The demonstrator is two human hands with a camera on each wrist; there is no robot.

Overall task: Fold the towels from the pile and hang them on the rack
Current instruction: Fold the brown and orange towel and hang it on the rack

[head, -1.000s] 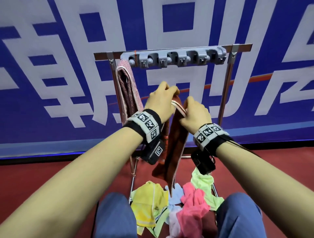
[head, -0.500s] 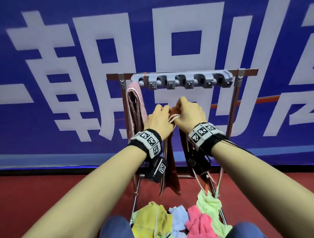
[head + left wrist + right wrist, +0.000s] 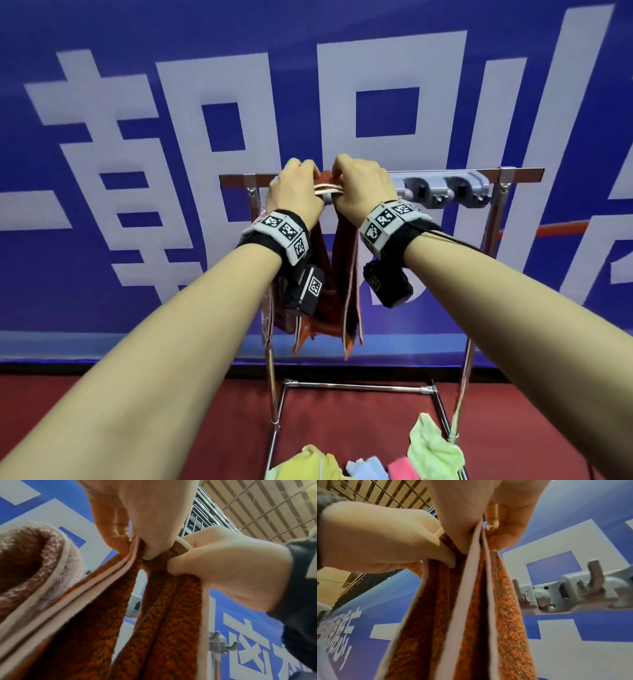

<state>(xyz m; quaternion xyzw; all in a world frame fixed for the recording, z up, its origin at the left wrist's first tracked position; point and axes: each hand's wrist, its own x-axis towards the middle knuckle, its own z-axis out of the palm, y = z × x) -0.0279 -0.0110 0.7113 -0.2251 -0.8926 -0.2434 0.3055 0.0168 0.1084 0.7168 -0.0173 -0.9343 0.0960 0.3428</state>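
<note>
A: Where's the towel [image 3: 342,274]?
B: It's hanging folded at the rack [image 3: 520,170], up by the grey hooks [image 3: 445,188]. The left hand [image 3: 294,192] and right hand [image 3: 363,192] are both pinching its top fold, thumbs pressing the pale trim.
A: Beside it?
B: A pink towel [image 3: 42,561] is hanging just left. The pile [image 3: 435,452] is lying below.
A: Any writing?
B: Large white characters are showing on the blue banner [image 3: 102,68]; I can't read them whole. Black-and-white codes are showing on the wristbands [image 3: 284,233].

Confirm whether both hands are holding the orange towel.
Yes: the left hand and right hand each pinch the orange towel's folded top edge at the rack.
</note>
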